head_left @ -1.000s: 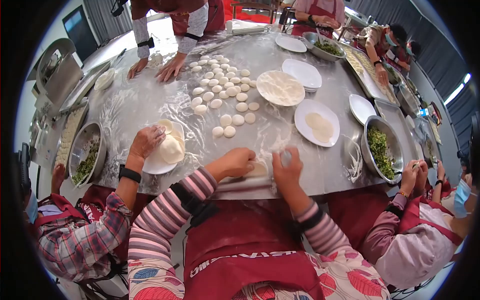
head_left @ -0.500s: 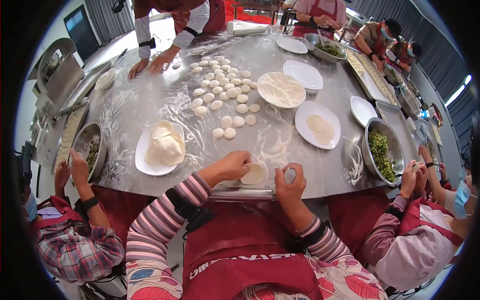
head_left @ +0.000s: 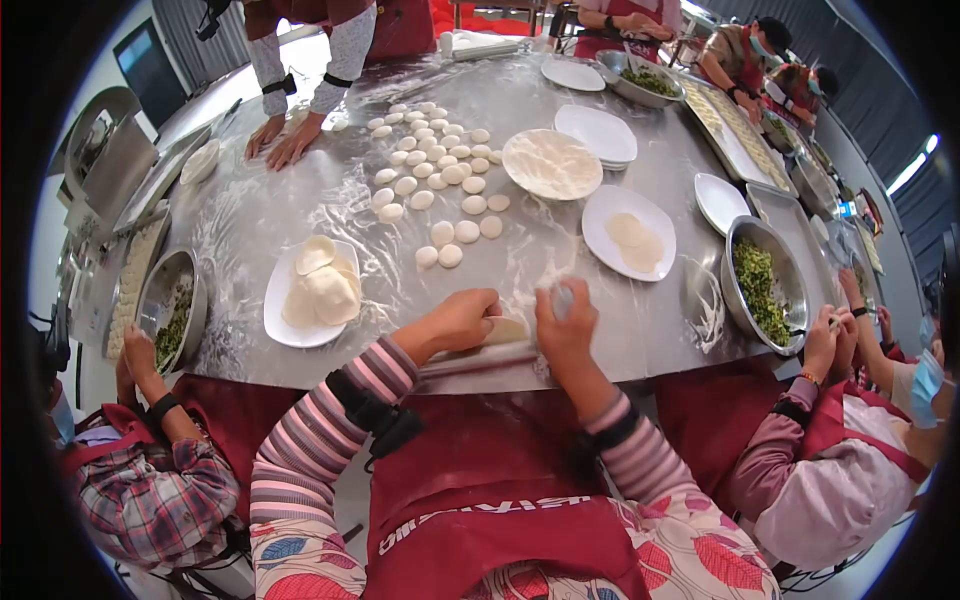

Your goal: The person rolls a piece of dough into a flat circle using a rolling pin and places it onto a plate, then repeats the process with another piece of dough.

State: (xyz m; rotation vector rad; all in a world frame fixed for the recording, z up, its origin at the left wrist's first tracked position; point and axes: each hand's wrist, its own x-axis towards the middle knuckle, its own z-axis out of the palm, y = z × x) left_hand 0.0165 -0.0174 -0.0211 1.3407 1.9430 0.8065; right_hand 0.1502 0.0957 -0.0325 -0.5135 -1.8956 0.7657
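Observation:
My left hand point(head_left: 465, 318) pinches the edge of a round dough wrapper point(head_left: 508, 329) near the table's front edge. Closed round the end of a rolling pin point(head_left: 490, 357), my right hand point(head_left: 567, 325) is slightly blurred. The pin lies across the near side of the wrapper, and part of the wrapper is hidden by it and by my fingers. To the left of my hands a white plate point(head_left: 282, 325) bears a stack of rolled wrappers point(head_left: 325, 290). Beyond them, several small dough pieces point(head_left: 440, 160) lie on the floured metal table point(head_left: 400, 270).
On the right stand a plate point(head_left: 600, 215) with thin wrappers, a floury dish point(head_left: 552, 165) and a steel bowl point(head_left: 735, 290) of chopped green filling. Another filling bowl point(head_left: 195, 315) is at left. Co-workers stand close on both sides; one presses both hands point(head_left: 285, 142) on the far tabletop.
My right hand has moved forward with the rolling pin, onto the wrapper. My left hand still holds the wrapper's edge. The view has shifted slightly; the left co-worker's raised hand has come down to the bowl.

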